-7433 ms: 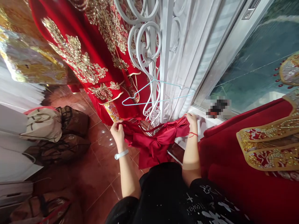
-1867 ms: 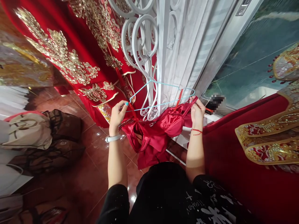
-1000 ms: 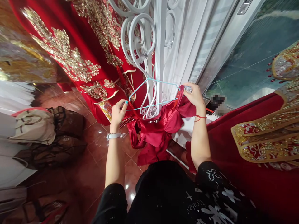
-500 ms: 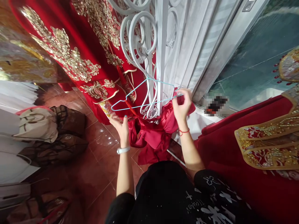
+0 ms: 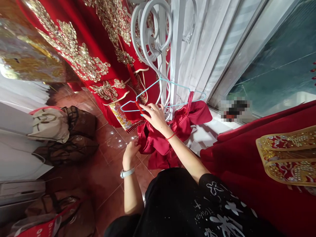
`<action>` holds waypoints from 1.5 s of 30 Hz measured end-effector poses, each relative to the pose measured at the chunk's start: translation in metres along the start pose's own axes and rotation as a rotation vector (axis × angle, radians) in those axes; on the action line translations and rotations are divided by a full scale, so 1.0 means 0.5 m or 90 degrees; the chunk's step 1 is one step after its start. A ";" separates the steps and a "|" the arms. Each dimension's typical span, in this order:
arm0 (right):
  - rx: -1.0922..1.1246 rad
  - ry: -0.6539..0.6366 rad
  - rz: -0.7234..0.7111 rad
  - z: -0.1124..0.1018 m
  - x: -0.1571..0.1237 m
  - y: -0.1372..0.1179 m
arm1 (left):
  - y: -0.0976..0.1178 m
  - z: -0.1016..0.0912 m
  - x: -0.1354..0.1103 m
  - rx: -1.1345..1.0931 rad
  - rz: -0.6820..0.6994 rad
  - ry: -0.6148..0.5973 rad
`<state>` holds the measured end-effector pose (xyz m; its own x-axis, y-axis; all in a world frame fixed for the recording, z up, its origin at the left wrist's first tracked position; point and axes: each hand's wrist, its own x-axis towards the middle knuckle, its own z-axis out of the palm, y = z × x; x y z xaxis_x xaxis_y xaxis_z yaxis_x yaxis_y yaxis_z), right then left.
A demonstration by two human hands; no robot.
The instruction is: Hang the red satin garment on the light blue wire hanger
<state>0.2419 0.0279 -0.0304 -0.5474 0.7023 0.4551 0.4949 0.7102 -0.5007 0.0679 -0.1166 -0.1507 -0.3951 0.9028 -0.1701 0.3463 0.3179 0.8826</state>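
Observation:
A light blue wire hanger (image 5: 176, 84) hangs from a scroll of the white metal rack. From it a red satin dress (image 5: 158, 143) is suspended, one strap over each side of the hanger. My right hand (image 5: 156, 118), with a red string on its wrist, reaches across to the left strap (image 5: 138, 107) and pinches it between thumb and fingers. Lower down, my left hand (image 5: 131, 150), wearing a white watch, has its fingers curled on the left edge of the dress. The fabric partly hides those fingertips.
Red gowns with gold sequins (image 5: 74, 49) hang beside the white rack (image 5: 175, 49). Another red gown with gold trim (image 5: 283, 144) is close on the right. Bags (image 5: 81, 125) sit on the tiled floor at left. A glass door (image 5: 269, 65) stands beyond the curtain.
My right hand has left the right strap and crossed to the left one. My left hand has dropped from near the hanger's left end and closed on the dress edge.

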 end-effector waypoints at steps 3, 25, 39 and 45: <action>0.001 0.010 0.033 0.012 0.004 -0.006 | 0.006 -0.004 -0.003 -0.044 -0.028 0.011; 0.013 -0.012 0.040 0.001 -0.013 -0.004 | 0.318 -0.099 0.079 -0.130 0.422 0.215; 0.014 -0.023 0.037 -0.005 -0.018 0.000 | 0.209 -0.072 0.089 -0.151 0.330 0.146; 0.042 -0.020 0.037 -0.002 -0.016 -0.006 | 0.123 -0.060 0.046 -0.220 0.261 0.075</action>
<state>0.2453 0.0199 -0.0318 -0.5406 0.7392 0.4017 0.4813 0.6633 -0.5730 0.0548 -0.0850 -0.0870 -0.3859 0.8879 0.2505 0.1998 -0.1846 0.9623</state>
